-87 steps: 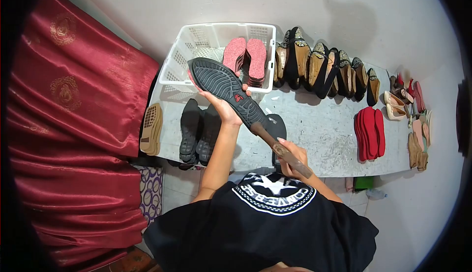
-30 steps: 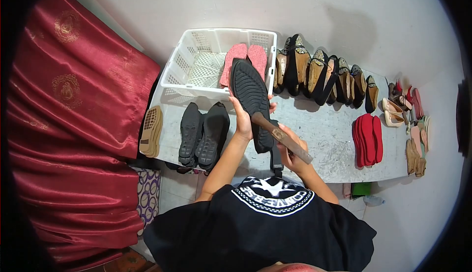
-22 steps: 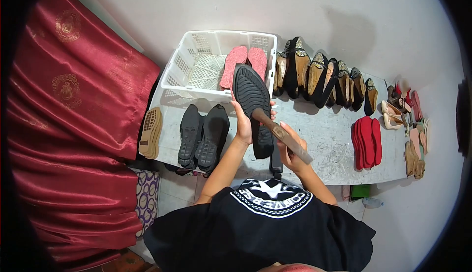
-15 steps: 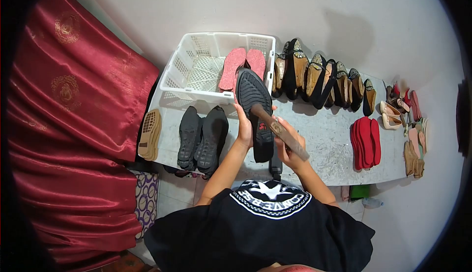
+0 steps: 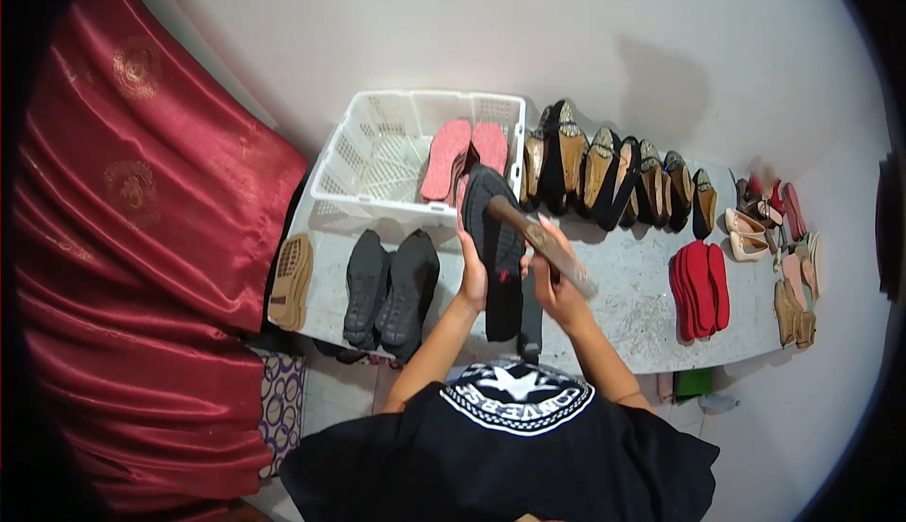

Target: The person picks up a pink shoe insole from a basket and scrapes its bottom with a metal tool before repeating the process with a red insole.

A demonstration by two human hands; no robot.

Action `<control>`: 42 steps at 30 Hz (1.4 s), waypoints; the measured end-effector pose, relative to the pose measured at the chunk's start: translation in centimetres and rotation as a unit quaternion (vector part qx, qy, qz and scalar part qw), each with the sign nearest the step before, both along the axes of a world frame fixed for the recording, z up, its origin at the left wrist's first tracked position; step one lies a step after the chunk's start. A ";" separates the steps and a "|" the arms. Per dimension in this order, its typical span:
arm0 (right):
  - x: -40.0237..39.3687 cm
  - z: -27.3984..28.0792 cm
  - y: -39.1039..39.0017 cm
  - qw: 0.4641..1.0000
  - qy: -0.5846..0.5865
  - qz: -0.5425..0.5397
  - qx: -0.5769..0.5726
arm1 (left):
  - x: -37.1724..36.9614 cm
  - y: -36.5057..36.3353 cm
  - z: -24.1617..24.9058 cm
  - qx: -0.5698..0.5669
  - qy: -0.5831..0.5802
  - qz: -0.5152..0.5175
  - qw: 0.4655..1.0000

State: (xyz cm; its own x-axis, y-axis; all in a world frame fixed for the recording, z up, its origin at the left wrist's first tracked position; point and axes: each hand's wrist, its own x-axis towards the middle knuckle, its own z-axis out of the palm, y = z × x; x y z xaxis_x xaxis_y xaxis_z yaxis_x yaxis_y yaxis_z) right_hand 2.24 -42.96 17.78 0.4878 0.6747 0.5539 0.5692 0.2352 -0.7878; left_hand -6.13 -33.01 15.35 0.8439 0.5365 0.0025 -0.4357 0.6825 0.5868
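My left hand [image 5: 473, 274] is wrapped round the near left side of a black shoe [image 5: 491, 250], which has its ribbed sole turned up and a small red mark near the heel. My right hand [image 5: 559, 303] is closed on a hammer [image 5: 557, 253] with a worn brown surface. One end of the hammer lies over the sole; whether it touches cannot be made out. Below the shoe, a dark upright post [image 5: 530, 328] shows at the table edge; how the shoe sits on it is hidden.
A white plastic basket [image 5: 326, 203] with pink soles [image 5: 446, 159] stands behind the shoe. Dark grey soles [image 5: 406, 291] and tan soles [image 5: 290, 281] are left; several black-and-gold shoes [image 5: 604, 177], red soles [image 5: 698, 291] and cream shoes [image 5: 746, 234] are right, on the grey table [image 5: 623, 286].
The whole view has shifted, so the table and basket appear lower. The shoe has tipped slightly, showing its sole at a steeper angle. Both hands keep their holds.
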 end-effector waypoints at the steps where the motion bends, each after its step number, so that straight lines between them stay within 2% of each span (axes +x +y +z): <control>1: -0.5 -0.3 -0.3 0.996 0.090 0.010 -0.004 | 0.0 -0.3 1.0 0.012 0.035 0.026 0.999; 2: -0.3 -0.1 -0.2 0.996 0.092 0.009 -0.010 | 0.1 -0.7 1.9 0.024 0.071 0.051 0.996; 4: -0.6 1.3 -0.3 0.995 0.100 0.008 -0.029 | -0.3 -0.4 1.6 0.056 0.081 0.025 0.995; 5: -0.2 2.2 0.3 0.999 0.034 0.002 -0.015 | -0.3 -0.3 1.2 0.067 0.071 0.014 0.995; 8: -0.2 1.0 0.0 0.999 -0.037 -0.016 0.017 | -0.6 -0.2 0.2 0.078 0.039 -0.007 0.996; 10: -0.8 0.9 0.2 0.999 0.009 -0.014 0.039 | -0.6 -0.3 0.7 0.079 0.025 -0.008 0.997; 13: -0.5 2.8 -0.1 0.999 0.013 0.002 -0.037 | -0.5 -0.5 0.5 0.059 0.067 -0.007 0.996; 16: -0.8 0.0 -0.2 0.997 0.031 -0.019 0.072 | -0.2 0.3 -0.9 0.066 0.058 -0.024 0.996; 17: -1.0 -0.5 -0.1 0.987 0.085 0.005 0.137 | -0.2 0.5 -0.9 0.078 0.042 -0.038 0.995; 21: 0.0 2.3 -0.2 0.994 0.104 0.015 -0.023 | -0.2 0.6 -1.7 0.085 0.035 -0.096 0.991; 22: -0.3 2.0 -0.5 0.996 0.089 0.015 0.016 | -0.2 0.8 -1.8 0.081 0.036 -0.111 0.990; 23: -0.6 1.6 -0.7 0.996 0.069 0.015 0.057 | 0.0 0.4 -1.8 0.083 0.045 -0.070 0.993; 25: -1.2 1.1 -1.3 0.990 0.061 0.026 0.121 | 0.1 0.5 -0.8 0.059 0.019 -0.065 0.996; 26: -1.4 1.2 -1.8 0.995 0.065 0.024 0.075 | -0.1 0.4 -0.7 0.042 0.008 -0.063 0.997; 27: -1.6 1.5 -2.3 0.997 0.070 0.021 0.028 | -0.4 1.2 -0.9 0.104 -0.009 -0.107 0.989; 28: -1.8 1.6 -2.5 0.997 0.076 0.017 -0.016 | -0.3 1.3 -1.0 0.097 0.021 -0.087 0.991; 29: -1.9 0.9 -2.5 1.000 0.021 0.006 -0.002 | -0.2 1.3 -1.0 0.090 0.052 -0.068 0.992; 30: -2.0 0.3 -2.6 1.000 0.015 0.005 0.004 | -0.1 1.2 -0.7 0.083 0.083 -0.049 0.992; 31: -2.2 -0.2 -2.9 1.000 0.008 0.005 0.010 | -0.1 1.5 -1.2 0.093 0.052 -0.059 0.993; 33: -2.3 -0.5 -3.3 1.000 0.003 -0.002 0.002 | -0.2 1.5 -1.1 0.043 -0.008 -0.070 0.997; 35: -2.2 -0.5 -3.5 0.994 0.104 0.014 0.011 | -0.8 1.3 -0.6 -0.032 -0.052 -0.091 0.994; 36: -2.1 -0.4 -3.5 0.988 0.154 0.023 0.017 | -1.0 1.3 -0.8 -0.028 -0.047 -0.089 0.994; 37: -1.7 -0.6 -3.2 0.987 0.151 0.028 0.042 | -1.2 1.5 -1.2 -0.024 -0.042 -0.087 0.995; 39: -1.3 -0.2 -3.4 0.968 0.245 0.032 0.041 | -1.5 1.7 -1.5 -0.017 -0.024 -0.091 0.995; 42: -0.8 0.2 -3.5 0.950 0.302 0.046 0.062 | -1.6 2.0 -2.5 -0.070 -0.005 -0.131 0.989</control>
State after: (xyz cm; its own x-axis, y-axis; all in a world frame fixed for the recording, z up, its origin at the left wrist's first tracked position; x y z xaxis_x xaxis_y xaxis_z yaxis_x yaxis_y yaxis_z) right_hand 1.41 -46.48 18.00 0.6839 0.6781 0.2691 -0.0061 0.3742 -0.9273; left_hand -7.75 -31.03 12.90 0.9546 0.2942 -0.0475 -0.2375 0.8473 0.4750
